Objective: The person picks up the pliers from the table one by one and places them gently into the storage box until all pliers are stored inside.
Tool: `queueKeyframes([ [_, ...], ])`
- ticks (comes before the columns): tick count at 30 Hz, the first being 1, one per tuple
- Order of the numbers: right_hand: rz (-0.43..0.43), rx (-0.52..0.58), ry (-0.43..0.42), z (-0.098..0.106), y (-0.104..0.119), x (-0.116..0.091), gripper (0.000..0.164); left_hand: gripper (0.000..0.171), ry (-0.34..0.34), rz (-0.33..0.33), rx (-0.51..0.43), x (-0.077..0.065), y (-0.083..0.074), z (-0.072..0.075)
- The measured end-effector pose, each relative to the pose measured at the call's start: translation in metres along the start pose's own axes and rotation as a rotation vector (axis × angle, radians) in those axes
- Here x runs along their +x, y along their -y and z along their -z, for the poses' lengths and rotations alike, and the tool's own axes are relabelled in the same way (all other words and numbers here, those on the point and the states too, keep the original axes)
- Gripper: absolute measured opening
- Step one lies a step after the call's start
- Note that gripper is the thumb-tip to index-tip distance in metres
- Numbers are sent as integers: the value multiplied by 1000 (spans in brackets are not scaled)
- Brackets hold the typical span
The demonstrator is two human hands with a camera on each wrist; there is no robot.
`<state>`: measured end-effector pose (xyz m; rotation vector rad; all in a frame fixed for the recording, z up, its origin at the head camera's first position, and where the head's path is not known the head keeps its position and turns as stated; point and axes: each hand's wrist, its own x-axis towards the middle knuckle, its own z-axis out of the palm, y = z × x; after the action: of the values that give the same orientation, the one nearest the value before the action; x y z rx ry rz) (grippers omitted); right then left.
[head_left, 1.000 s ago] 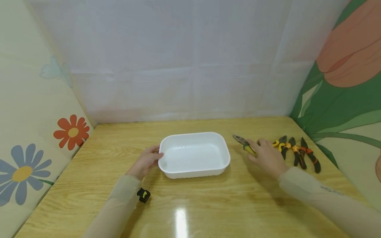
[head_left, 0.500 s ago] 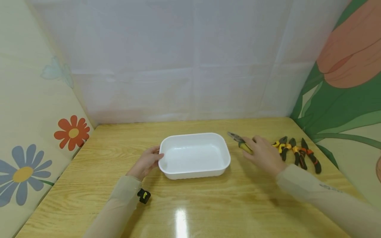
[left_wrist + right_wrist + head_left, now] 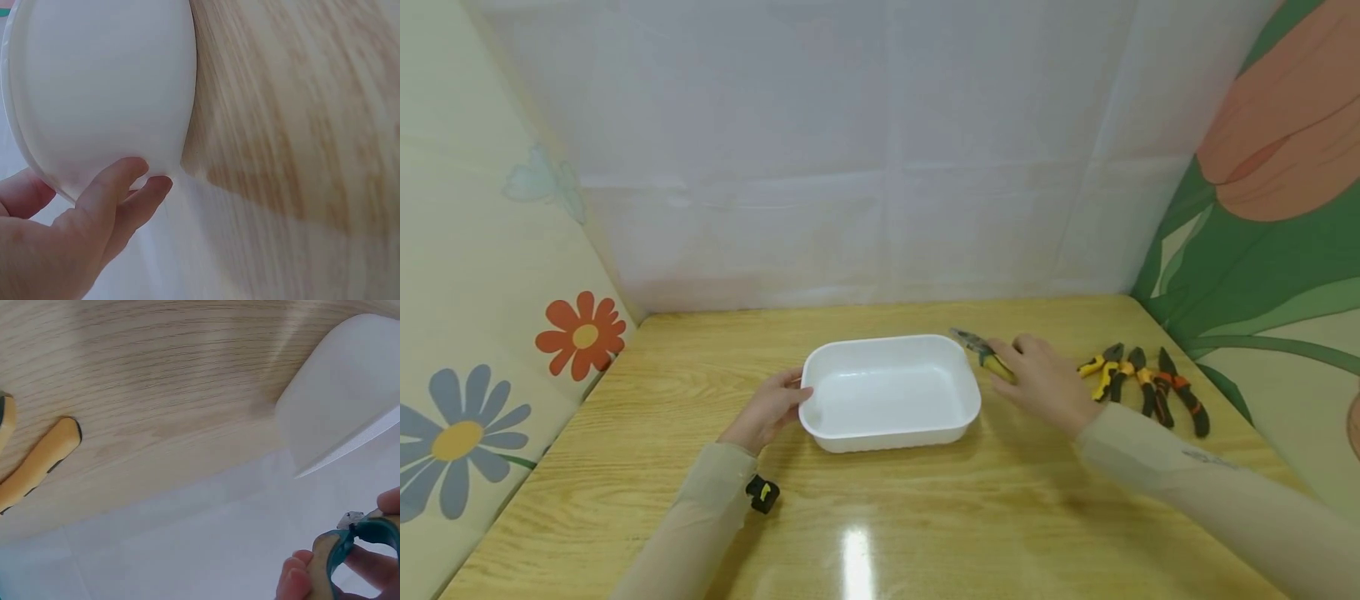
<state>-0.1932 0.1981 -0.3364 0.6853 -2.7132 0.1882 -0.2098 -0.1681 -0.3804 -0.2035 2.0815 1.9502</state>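
A white rectangular plastic basin (image 3: 891,400) sits on the wooden table. My left hand (image 3: 767,408) holds its left end, thumb over the rim and fingers against the outer wall (image 3: 106,81). My right hand (image 3: 1041,379) grips a pair of pliers (image 3: 973,341) by the yellow-green handles, the metal nose pointing left, overlapping the basin's back right corner in the head view. From the right wrist, the spread handles (image 3: 324,559) show a teal inner side, with fingers around them; the basin's outer wall (image 3: 350,381) is close by.
Three more pairs of pliers lie at the table's right side: yellow-handled pliers (image 3: 1103,379), yellow-and-black pliers (image 3: 1142,379) and orange-and-black pliers (image 3: 1183,392). A white sheet (image 3: 850,167) hangs behind the table. Flower-patterned panels (image 3: 475,292) stand at both sides.
My right hand has carried the pliers left, away from the other pliers and up to the basin's right side. My left hand and the basin stay in place.
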Motion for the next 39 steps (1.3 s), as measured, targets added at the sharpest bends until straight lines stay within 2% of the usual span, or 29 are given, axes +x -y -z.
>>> queueKeyframes([
  [5,-17,11,70,0,8,5,49,48,0,-2,5,1,1,0],
  [12,-32,31,99,-3,17,11,49,48,0,-2,2,1,1,0],
  [22,55,19,42,-11,23,18,45,48,-14,11,-9,1,-1,0],
  [28,78,12,47,-14,28,23,46,49,-18,30,-14,1,-1,-1],
  [39,156,-28,16,-21,35,32,45,48,-16,24,-15,3,-1,1],
])
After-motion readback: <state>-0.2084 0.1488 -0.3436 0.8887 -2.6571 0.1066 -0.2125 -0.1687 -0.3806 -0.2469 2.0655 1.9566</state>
